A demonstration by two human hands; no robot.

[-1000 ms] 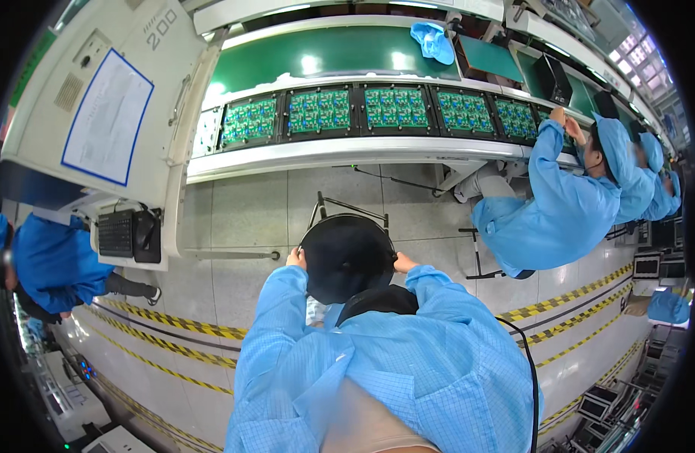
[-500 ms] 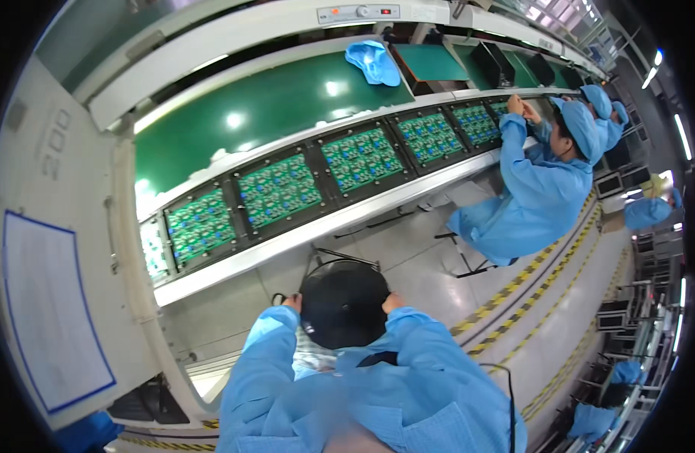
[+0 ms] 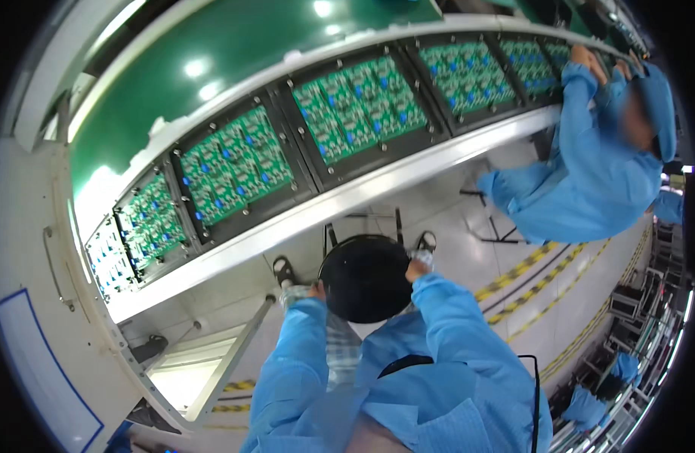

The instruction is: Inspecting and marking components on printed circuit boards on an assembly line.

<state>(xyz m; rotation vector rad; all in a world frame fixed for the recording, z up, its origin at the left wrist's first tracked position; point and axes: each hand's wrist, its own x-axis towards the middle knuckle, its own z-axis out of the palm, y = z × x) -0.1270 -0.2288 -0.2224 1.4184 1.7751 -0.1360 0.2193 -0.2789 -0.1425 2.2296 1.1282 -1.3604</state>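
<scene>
A stool with a round black seat [image 3: 366, 279] stands in front of me, below the edge of the assembly line, and part of its legs shows beyond the seat. My left hand [image 3: 317, 290] is closed on the left rim of the seat. On the opposite rim my right hand [image 3: 417, 269] grips too, its fingers partly hidden by the edge. Beyond the stool, green circuit boards [image 3: 236, 164] with blue parts sit in black carrier frames [image 3: 308, 143] along the line, apart from both hands.
A silver rail [image 3: 347, 189] edges the line on my side. Behind the boards runs a green surface [image 3: 234, 45]. To the right a co-worker in blue [image 3: 582, 181] sits with hands over the line. A white cabinet [image 3: 30, 204] stands left; yellow-black floor stripes [image 3: 517, 272] run right.
The line and boards appear closer and lower in view. My feet in sandals now show beside the stool. Both hands stay on the seat.
</scene>
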